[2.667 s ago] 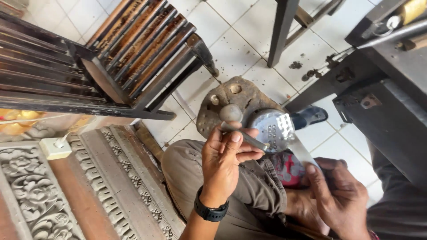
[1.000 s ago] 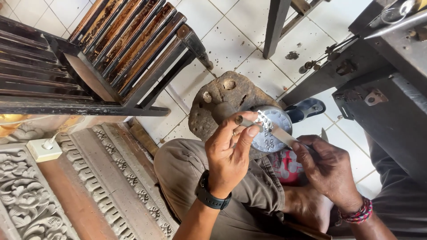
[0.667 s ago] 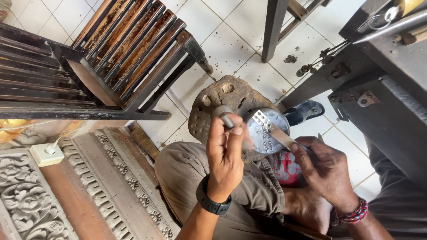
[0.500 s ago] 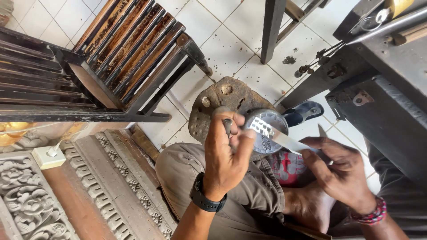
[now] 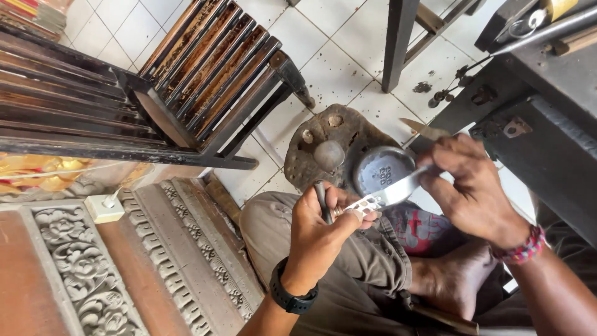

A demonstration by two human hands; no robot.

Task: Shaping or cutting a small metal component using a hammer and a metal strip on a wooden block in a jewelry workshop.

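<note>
Perforated silver strip (image 5: 388,196), held level

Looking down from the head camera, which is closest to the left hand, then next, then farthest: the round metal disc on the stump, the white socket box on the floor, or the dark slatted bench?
From the left hand:
1. Round metal disc, just up and to the right, on the stump.
2. Dark slatted bench, up and to the left.
3. White socket box, far left on the floor by the carved panels.

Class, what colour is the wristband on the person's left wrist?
Black: the wristband shows best in the head view, on the left wrist.
</note>
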